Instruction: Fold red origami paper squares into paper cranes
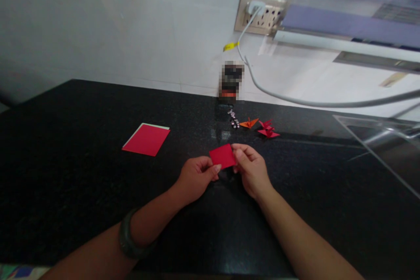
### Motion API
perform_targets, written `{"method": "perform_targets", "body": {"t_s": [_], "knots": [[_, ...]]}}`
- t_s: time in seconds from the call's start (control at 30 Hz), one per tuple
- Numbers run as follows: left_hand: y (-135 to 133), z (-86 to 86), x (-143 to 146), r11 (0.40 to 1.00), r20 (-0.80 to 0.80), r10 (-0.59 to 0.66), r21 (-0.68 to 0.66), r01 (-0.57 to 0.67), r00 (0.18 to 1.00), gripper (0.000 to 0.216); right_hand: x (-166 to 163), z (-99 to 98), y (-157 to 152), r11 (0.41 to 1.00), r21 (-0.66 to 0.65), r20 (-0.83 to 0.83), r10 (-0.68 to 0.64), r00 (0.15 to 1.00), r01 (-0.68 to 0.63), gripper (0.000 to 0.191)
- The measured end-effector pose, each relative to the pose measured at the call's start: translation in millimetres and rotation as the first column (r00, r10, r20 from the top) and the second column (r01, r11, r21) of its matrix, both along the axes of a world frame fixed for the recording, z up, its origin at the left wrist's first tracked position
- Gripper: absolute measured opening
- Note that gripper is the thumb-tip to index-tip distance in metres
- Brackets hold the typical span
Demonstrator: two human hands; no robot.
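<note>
A small red square of folded paper (222,156) is held up just above the dark countertop. My left hand (197,178) pinches its lower left corner, thumb on top. On the other side, my right hand (251,167) grips the right edge between thumb and fingers. A stack of square paper (146,140) lies to the left, red on top with a pale sheet showing beneath. Beyond my right hand sit an orange origami crane (249,123) and red origami cranes (268,129), close together.
The black stone countertop (82,175) runs back to a white wall. A phone-like object (231,82), blurred out, stands against the wall with a beaded strap (233,119) before it. A white cable (295,101) leads from a socket (259,15). A sink edge (377,153) is at right.
</note>
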State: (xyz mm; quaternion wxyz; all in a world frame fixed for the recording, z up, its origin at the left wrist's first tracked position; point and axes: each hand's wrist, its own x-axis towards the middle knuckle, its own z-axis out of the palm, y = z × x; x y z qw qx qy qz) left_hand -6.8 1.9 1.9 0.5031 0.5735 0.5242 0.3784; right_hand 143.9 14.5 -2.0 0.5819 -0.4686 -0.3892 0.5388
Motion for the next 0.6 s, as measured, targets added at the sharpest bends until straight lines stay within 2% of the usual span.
{"method": "perform_targets", "body": {"t_s": [0.07, 0.13, 0.2, 0.33, 0.37, 0.47, 0.53, 0.6], "knots": [[-1, -0.8, 0, 0.998, -0.053, -0.054, 0.035, 0.056, 0.997, 0.024, -7, 1.2, -6, 0.981, -0.022, 0.044, 0.194, 0.98, -0.193, 0.025], [-1, -2.2, -1, 0.991, -0.101, -0.108, 0.062, 0.114, 0.989, 0.024, -9, 1.5, -9, 0.965, -0.05, 0.093, 0.261, 0.961, -0.258, 0.019], [-2, -3.2, -2, 0.986, -0.137, -0.139, 0.072, 0.15, 0.981, 0.025, -6, 0.7, -8, 0.978, -0.053, 0.087, 0.205, 0.975, -0.201, 0.017], [-1, -3.1, -2, 0.986, -0.153, -0.145, 0.06, 0.155, 0.978, 0.028, 10, -1.6, 4, 0.998, 0.025, -0.006, -0.049, 0.999, 0.049, 0.023], [-1, -2.8, -1, 0.987, -0.146, -0.143, 0.057, 0.153, 0.979, 0.028, 12, -1.9, 6, 0.998, 0.022, -0.014, -0.053, 0.998, 0.054, 0.021], [-1, -2.0, -1, 0.987, -0.124, -0.141, 0.063, 0.15, 0.982, 0.028, 13, -2.4, 5, 0.996, -0.02, -0.006, 0.091, 0.996, -0.091, 0.026], [-1, -2.4, -2, 0.986, -0.112, -0.145, 0.069, 0.153, 0.983, 0.029, 9, -3.5, 2, 0.981, -0.055, 0.019, 0.187, 0.982, -0.185, 0.023], [0, -3.8, -3, 0.988, -0.087, -0.134, 0.066, 0.14, 0.987, 0.03, 7, -5.4, -1, 0.976, -0.063, 0.048, 0.211, 0.976, -0.207, 0.021]]}}
